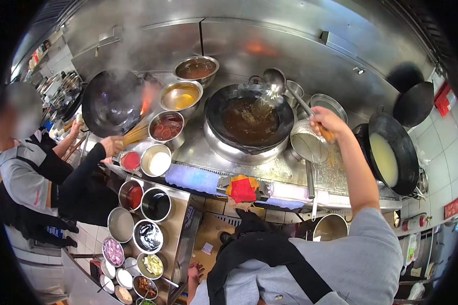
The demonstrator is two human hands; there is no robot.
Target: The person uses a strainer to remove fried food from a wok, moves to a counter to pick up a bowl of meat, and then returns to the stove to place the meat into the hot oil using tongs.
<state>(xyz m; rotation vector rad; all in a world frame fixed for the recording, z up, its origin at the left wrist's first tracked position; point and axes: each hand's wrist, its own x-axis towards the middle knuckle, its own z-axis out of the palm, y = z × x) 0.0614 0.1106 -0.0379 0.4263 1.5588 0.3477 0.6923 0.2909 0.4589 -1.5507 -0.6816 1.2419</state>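
My right hand [326,123] is closed round the wooden handle of a long metal ladle [274,81]. The ladle's bowl is raised over the far right rim of a black wok [225,104], and liquid shows just below it. Dark brown liquid [247,122] lies in the wok, rippled in the middle. Below my right forearm are a perforated strainer [310,147] and other long-handled tools. My left hand [195,271] hangs low by my side, near the steel counter; its fingers look apart and nothing shows in them.
At the left, a co-worker's hand [113,145] grips a bamboo brush [136,133] by a steaming wok [112,104] with a flame beside it. Sauce bowls [167,127] stand between the woks. Several ingredient pots [156,204] line the left counter. Another wok [387,157] holds pale liquid.
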